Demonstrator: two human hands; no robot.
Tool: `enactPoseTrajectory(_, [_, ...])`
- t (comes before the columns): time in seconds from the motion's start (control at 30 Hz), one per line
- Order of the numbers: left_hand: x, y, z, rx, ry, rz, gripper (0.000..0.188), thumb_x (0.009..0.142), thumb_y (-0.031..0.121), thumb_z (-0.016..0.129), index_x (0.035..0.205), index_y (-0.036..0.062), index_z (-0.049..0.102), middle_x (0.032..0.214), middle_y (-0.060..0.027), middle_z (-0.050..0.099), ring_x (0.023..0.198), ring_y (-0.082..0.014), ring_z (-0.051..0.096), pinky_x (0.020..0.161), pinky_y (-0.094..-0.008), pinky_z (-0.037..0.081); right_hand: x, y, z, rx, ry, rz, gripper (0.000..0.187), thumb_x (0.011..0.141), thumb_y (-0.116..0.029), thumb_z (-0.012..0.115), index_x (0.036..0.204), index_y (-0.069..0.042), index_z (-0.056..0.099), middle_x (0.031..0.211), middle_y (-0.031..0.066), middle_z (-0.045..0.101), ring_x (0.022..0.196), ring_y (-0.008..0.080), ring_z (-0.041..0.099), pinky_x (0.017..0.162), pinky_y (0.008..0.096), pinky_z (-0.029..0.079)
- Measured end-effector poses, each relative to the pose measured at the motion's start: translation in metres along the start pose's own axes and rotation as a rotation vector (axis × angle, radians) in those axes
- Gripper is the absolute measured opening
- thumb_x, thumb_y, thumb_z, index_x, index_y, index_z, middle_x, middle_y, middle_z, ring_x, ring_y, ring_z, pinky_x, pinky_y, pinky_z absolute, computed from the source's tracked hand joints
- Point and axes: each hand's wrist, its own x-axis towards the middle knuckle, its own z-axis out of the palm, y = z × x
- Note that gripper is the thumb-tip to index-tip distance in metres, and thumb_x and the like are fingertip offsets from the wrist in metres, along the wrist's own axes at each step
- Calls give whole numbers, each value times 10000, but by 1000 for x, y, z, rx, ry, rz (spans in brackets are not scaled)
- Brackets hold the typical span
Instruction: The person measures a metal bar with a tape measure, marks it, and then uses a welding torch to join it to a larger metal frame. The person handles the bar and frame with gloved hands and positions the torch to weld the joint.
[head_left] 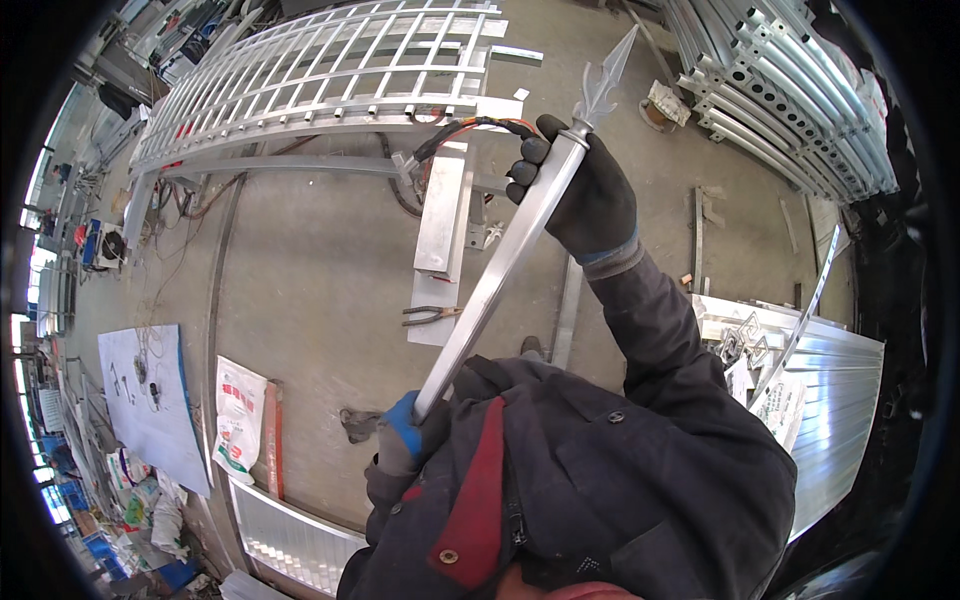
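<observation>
A long square metal bar [492, 285] runs slantwise before my body, with a spear-shaped finial [600, 88] at its upper end. Near the finial, my right hand [597, 200] in a black glove is closed round the bar. My left hand [402, 428], gloved in grey and blue, grips its lower end by my jacket; some of those fingers are hidden. Below the bar, pliers [430, 315] lie on a flat metal plate [426, 328] beside a rectangular metal block [442, 225].
A barred metal panel [330, 75] rests on a frame at the upper left, with a cable torch [470, 125] at its edge. Stacked metal tubes [770, 90] stand far right. Nearer right is a sheet-metal surface [840, 400] with parts. A white bag [240, 410] lies at left.
</observation>
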Motion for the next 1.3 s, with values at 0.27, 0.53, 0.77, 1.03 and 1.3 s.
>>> enactPoseTrajectory(0.27, [-20, -60, -31, 436, 449, 240, 320, 893, 282, 792, 1124, 68, 730, 940, -185, 737, 818, -394, 714, 708, -470, 547, 21, 73, 21, 183, -189, 47, 496, 1050, -403, 535, 1389, -41, 564, 1238, 127, 676, 1140, 330, 634, 1064, 515, 468])
enactPoseTrajectory(0.53, [-27, -87, -59, -15, 99, 74, 339, 897, 309, 802, 1064, 25, 722, 860, -208, 727, 751, -320, 724, 662, -409, 539, 36, 104, 57, 51, -87, 65, 470, 1050, -375, 514, 1363, -29, 564, 1200, 122, 697, 1084, 296, 670, 1011, 493, 485])
enactPoseTrajectory(0.77, [-29, -93, -79, -218, -124, 102, 375, 926, 300, 773, 1112, -16, 698, 894, -217, 746, 803, -219, 729, 705, -390, 557, 42, 115, 68, 1, -24, 65, 480, 1077, -398, 491, 1373, -26, 559, 1167, 120, 686, 1068, 301, 651, 1009, 493, 507])
enactPoseTrajectory(1.03, [-27, -87, -83, -190, -90, 118, 392, 930, 315, 777, 1119, -19, 699, 889, -202, 750, 805, -213, 728, 703, -376, 558, 44, 118, 75, -42, -39, 55, 482, 1082, -393, 476, 1386, -26, 550, 1156, 115, 683, 1068, 297, 648, 1008, 493, 506])
enactPoseTrajectory(1.3, [-24, -84, -78, -1, 176, 66, 302, 911, 282, 788, 1064, 32, 714, 858, -190, 741, 755, -335, 736, 667, -424, 556, 47, 123, 70, -32, -50, 52, 516, 1056, -412, 493, 1401, -33, 556, 1155, 108, 673, 1054, 291, 641, 1002, 495, 502])
